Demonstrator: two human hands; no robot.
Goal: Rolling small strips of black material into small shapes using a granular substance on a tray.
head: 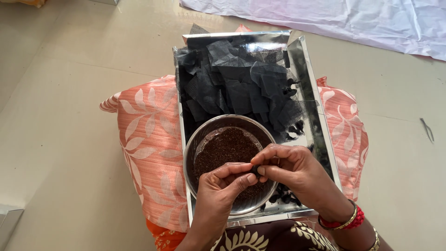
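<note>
Black bundle (255, 170): tiny, pinched between your two hands, over the near-right of the steel bowl (197, 148).
Left hand (222, 188): fingertips closed on it from the near-left.
Right hand (290, 169): closed on it from the right, equally close.
Axis: too small to tell.

Floor (60, 116): pale beige glossy tiles, fills most of frame, faint grout lines running diagonally at left and right. Soft daylight, brighter sheen toward upper left, no hard shadows. Upper right: large white sheet (334, 21) spread flat on the floor, creased, edge slightly pinkish. Centre: orange-and-white leaf-print cushion (146, 144) lying on the floor. Right edge, mid-height: small thin dark metal item (427, 129), too small to identify. Lower left corner: grey-white edge of some object (8, 221), cut off. No walls or windows visible.
</note>
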